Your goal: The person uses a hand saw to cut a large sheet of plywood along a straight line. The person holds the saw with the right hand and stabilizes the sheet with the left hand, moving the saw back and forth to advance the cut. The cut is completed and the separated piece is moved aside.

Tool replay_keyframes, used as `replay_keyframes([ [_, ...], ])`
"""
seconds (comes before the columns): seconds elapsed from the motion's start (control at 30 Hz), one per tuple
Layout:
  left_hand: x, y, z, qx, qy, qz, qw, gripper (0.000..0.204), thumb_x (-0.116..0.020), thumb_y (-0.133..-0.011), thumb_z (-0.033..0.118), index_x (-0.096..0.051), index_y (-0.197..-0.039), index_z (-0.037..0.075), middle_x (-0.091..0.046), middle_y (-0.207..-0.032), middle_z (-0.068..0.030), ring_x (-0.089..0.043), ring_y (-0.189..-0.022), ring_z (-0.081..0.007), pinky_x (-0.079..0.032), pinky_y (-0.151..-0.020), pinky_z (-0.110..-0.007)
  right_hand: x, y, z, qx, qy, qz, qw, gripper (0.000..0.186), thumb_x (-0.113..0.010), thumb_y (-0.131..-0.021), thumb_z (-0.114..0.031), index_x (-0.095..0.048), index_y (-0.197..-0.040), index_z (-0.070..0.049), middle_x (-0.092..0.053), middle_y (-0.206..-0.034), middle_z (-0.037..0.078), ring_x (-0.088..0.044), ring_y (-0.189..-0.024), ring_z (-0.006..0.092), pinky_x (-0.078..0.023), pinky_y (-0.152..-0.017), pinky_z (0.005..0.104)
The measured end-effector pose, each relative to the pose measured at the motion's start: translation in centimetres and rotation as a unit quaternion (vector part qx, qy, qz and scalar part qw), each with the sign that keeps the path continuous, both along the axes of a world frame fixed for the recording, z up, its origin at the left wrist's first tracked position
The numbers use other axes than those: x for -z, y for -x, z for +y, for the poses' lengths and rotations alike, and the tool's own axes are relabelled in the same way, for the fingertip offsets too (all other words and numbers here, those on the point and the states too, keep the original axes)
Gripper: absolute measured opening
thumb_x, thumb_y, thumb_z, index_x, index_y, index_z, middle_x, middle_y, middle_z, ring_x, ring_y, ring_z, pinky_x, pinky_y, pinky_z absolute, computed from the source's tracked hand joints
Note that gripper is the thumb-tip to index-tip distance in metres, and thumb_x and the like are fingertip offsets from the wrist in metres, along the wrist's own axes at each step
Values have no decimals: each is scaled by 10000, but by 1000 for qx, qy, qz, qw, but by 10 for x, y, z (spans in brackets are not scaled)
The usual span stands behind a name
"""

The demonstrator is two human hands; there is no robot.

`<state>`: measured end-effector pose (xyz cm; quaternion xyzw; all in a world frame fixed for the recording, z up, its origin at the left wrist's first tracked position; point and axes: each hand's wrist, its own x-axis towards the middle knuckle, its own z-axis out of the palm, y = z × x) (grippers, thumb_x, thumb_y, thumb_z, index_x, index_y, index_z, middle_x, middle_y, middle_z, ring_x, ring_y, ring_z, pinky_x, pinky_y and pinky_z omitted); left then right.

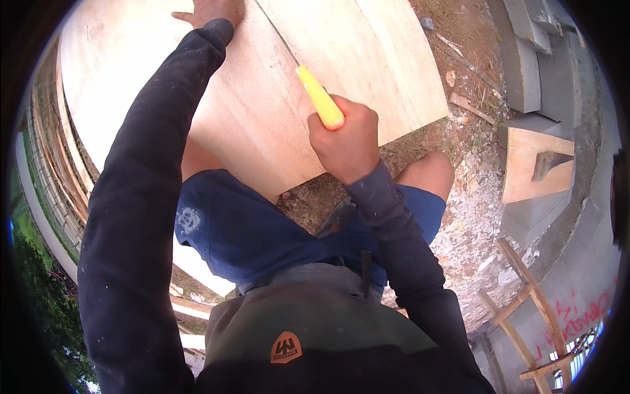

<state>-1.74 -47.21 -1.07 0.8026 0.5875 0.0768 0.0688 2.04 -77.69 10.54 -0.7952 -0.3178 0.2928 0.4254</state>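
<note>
A large pale plywood sheet (262,131) spreads out in front of me, over my lap. My right hand (348,141) is closed around the yellow handle of a handsaw (317,98). Its thin dark blade, seen nearly edge-on, runs away from me across the plywood and out past the top of the view. To the left of the blade, my left hand (213,12) lies on the sheet with its thumb stretched out to the side. The upper edge of the picture cuts off its other fingers.
Grey concrete blocks (522,72) stand at the right. A small plywood square (525,167) rests there, with a dark-ended tool (543,165) on it. A wooden ladder-like frame (531,302) leans at the lower right. Long timber strips (69,141) lie at the left; rubble (476,217) covers the ground.
</note>
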Motion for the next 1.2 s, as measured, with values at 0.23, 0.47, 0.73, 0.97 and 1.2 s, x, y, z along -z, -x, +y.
replay_keyframes([
  [0.23,-12,25,5,-12,-6,18,1000,579,-293,-1062,280,-219,-1580,32,-166,-1678,-93,-98,-1556,-263,-73,-1183,-709,-40,35,-130,9,20,55,998,404,-613,-828,29,-667,-1227,60,-709,-787,149,-631,-627,115,-504,-626,245],
  [0.47,-13,12,4,-15,-13,41,999,578,-298,-1056,273,-228,-1578,35,-176,-1677,-86,-109,-1554,-247,-77,-1186,-703,-52,29,-115,18,27,58,998,387,-609,-814,22,-677,-1192,71,-703,-788,182,-672,-683,112,-521,-656,273],
  [0.73,40,19,21,68,-127,-69,987,504,-328,-1030,292,-383,-1486,86,-312,-1610,-55,-236,-1506,-224,-97,-1112,-803,-20,27,-80,36,-10,49,998,335,-663,-791,-40,-684,-1111,55,-641,-761,264,-686,-646,325,-523,-624,343],
  [0.97,14,21,15,52,-112,-26,992,495,-319,-1034,286,-386,-1484,91,-323,-1597,-58,-250,-1498,-242,-130,-1110,-801,-87,30,-165,3,57,40,998,378,-562,-807,60,-675,-1166,99,-744,-940,202,-744,-773,207,-558,-720,279],
  [1.2,-3,-2,0,8,-17,38,999,577,-300,-1057,281,-238,-1572,28,-182,-1675,-90,-122,-1551,-256,-113,-1174,-715,8,-4,7,14,10,24,1000,143,-636,-806,-80,-635,-805,63,-506,-568,222,-512,-472,215,-429,-517,349],
])
